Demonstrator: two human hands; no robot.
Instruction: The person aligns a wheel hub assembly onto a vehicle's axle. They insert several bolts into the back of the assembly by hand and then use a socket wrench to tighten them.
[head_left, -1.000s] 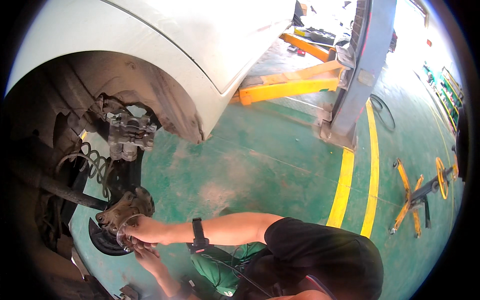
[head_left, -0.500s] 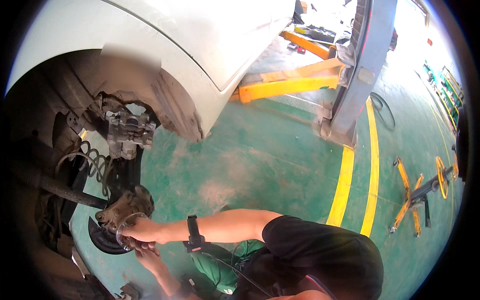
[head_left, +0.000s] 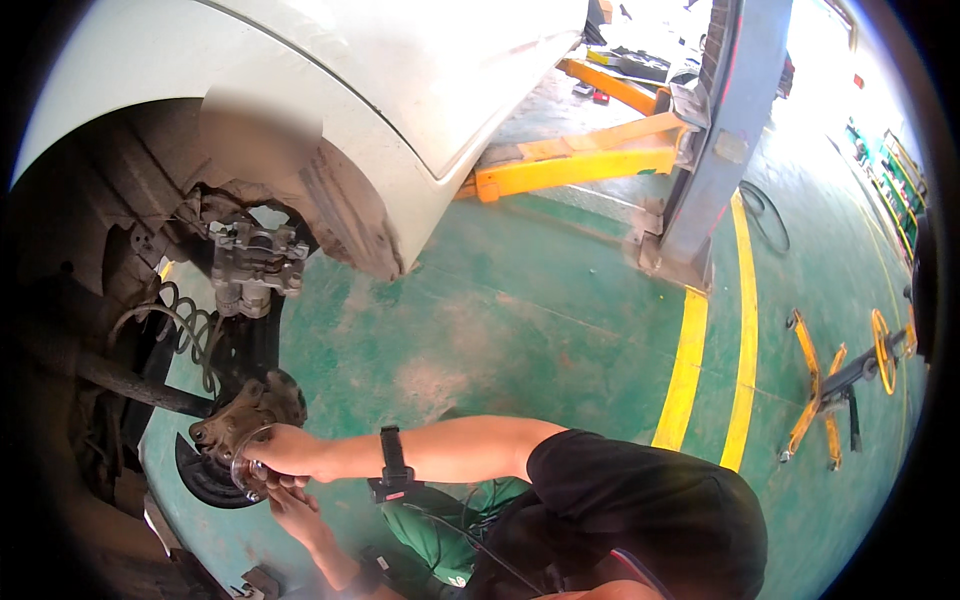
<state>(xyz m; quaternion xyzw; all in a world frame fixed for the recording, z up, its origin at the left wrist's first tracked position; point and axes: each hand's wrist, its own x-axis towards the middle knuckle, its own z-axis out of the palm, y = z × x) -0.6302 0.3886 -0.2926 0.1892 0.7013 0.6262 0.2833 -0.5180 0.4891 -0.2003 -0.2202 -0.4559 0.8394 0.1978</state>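
Observation:
A raised white car has its wheel off, baring the wheel well. A rusty wheel hub sits low in it, in front of a dark round backing plate. My right hand, with a black band on its wrist, grips the hub's lower outer side around a shiny metal ring. My left hand comes up from below and presses against the same part, its fingertips partly hidden under the right hand. A grey brake caliper hangs loose above, beside a coil spring.
The floor is green with yellow lines. A yellow lift arm reaches under the car from a grey lift post. A yellow and black stand lies on the floor at the right. A green cloth lies near my body.
Both hands stay on the hub, and my right hand has shifted only slightly. Nothing else has moved.

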